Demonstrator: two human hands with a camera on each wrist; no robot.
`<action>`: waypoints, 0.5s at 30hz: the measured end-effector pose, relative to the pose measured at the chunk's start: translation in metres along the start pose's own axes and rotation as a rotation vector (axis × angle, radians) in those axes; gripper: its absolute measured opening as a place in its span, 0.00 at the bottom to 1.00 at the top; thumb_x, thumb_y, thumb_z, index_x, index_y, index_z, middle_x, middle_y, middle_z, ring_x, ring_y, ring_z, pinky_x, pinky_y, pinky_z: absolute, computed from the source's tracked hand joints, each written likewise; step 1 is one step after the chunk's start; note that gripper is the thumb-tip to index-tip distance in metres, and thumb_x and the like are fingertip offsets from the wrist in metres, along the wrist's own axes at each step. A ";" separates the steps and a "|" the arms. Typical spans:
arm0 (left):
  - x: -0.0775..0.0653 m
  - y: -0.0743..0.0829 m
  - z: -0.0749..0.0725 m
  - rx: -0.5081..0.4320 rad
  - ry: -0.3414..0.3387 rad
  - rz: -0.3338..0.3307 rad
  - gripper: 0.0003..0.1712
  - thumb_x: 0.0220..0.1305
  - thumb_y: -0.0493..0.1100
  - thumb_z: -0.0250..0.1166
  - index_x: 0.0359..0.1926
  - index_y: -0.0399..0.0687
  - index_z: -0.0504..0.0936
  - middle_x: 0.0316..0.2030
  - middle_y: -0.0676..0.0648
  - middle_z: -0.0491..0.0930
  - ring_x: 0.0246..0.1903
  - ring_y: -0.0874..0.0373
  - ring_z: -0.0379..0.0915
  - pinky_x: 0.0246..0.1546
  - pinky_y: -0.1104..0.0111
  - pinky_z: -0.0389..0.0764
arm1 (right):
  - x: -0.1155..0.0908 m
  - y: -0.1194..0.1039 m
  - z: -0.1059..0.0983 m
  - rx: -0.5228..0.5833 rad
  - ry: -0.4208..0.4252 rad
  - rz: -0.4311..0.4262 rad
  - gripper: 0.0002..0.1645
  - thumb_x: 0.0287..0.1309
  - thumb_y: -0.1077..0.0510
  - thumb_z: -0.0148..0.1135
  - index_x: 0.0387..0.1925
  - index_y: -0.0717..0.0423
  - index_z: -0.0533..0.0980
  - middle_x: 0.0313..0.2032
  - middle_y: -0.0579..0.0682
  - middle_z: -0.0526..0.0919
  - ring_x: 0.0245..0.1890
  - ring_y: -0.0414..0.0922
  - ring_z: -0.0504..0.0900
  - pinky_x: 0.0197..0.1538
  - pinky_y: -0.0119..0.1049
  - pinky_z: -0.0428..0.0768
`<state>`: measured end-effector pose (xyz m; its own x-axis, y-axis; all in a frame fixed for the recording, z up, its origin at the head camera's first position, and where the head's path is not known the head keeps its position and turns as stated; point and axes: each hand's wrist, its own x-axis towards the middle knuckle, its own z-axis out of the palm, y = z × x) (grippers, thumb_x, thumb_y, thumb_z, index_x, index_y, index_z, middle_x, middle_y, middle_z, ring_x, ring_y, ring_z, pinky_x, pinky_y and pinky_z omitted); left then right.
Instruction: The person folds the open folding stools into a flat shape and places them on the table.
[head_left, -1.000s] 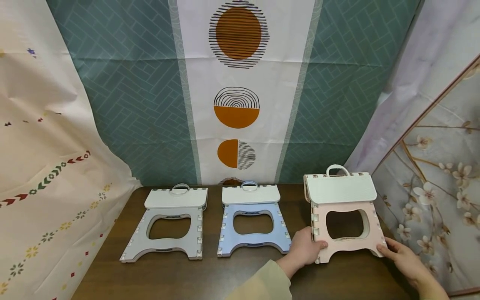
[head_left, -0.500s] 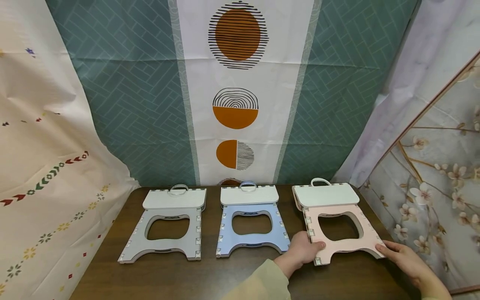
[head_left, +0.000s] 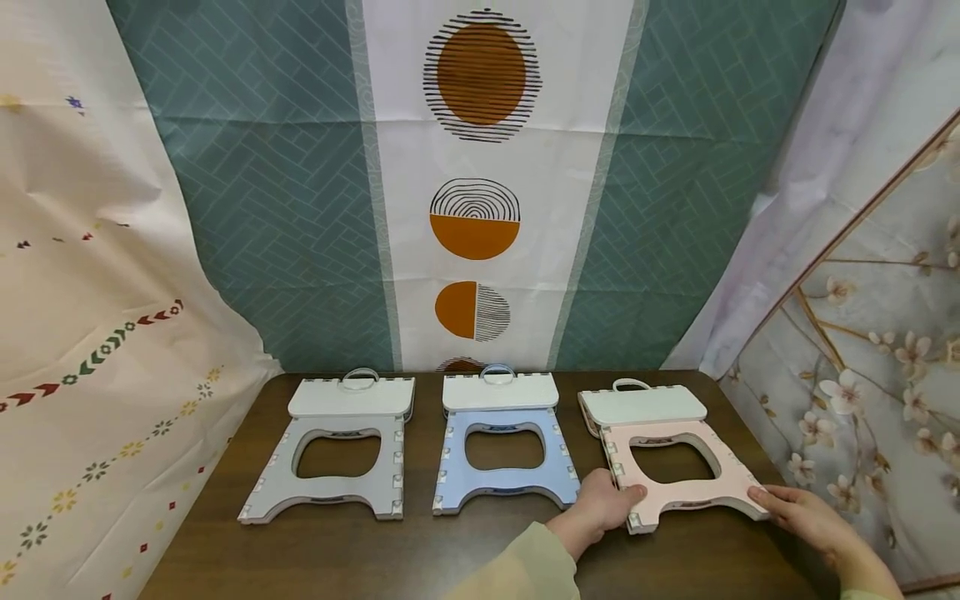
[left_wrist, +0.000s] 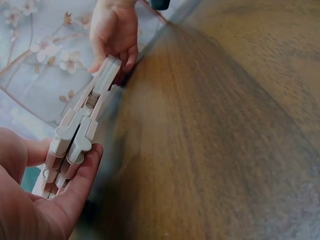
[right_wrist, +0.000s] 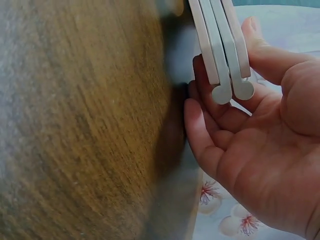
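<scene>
A pink folding stool with a white seat flap and handle (head_left: 678, 492) lies folded at the right of the table, tilted slightly. My left hand (head_left: 600, 504) pinches its near left leg edge, thumb on the face. My right hand (head_left: 813, 521) grips the near right corner, thumb on top. Seen from the left wrist, the stool's edge (left_wrist: 62, 140) shows two folded layers with pale hinges, fingers below. In the right wrist view the leg ends (right_wrist: 215, 45) sit between thumb and fingers. To the left lie a blue folding stool (head_left: 510, 477) and a grey folding stool (head_left: 330, 488), both folded flat.
The stools lie in a row on a dark wooden table (head_left: 360, 558). A green and white patterned cloth (head_left: 277, 208) hangs behind its far edge. Flowered cloth (head_left: 862, 417) closes the right side, and cream cloth (head_left: 112, 250) hangs along the left.
The far end of the pink stool has come down and swung left, toward the blue stool. Both hands keep their hold near the same spots. Grey and blue stools stay put.
</scene>
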<state>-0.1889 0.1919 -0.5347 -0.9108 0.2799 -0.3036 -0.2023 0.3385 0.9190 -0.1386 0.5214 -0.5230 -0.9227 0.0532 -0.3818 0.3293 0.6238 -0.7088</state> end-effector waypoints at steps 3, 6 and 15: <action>-0.002 -0.001 0.001 0.010 -0.008 0.005 0.21 0.62 0.50 0.70 0.43 0.38 0.77 0.33 0.45 0.71 0.28 0.52 0.69 0.29 0.58 0.71 | -0.001 0.000 0.000 -0.006 0.016 0.010 0.48 0.75 0.39 0.44 0.66 0.84 0.54 0.63 0.78 0.65 0.58 0.66 0.75 0.55 0.51 0.77; -0.005 0.000 0.001 0.043 -0.034 0.049 0.18 0.60 0.47 0.72 0.43 0.42 0.77 0.33 0.47 0.73 0.28 0.53 0.69 0.29 0.60 0.72 | -0.003 0.002 0.000 -0.010 0.030 0.021 0.49 0.75 0.38 0.44 0.66 0.84 0.55 0.63 0.79 0.64 0.58 0.65 0.75 0.53 0.48 0.79; -0.007 0.003 0.003 0.563 -0.072 0.165 0.60 0.46 0.60 0.78 0.73 0.40 0.60 0.61 0.41 0.71 0.56 0.55 0.73 0.48 0.69 0.77 | -0.007 0.007 0.002 -0.122 0.083 0.016 0.50 0.69 0.36 0.55 0.67 0.79 0.59 0.60 0.76 0.70 0.52 0.61 0.79 0.44 0.44 0.80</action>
<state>-0.1819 0.1940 -0.5302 -0.8831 0.4233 -0.2024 0.1804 0.7046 0.6863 -0.1290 0.5239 -0.5269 -0.9326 0.1253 -0.3385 0.3221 0.7119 -0.6240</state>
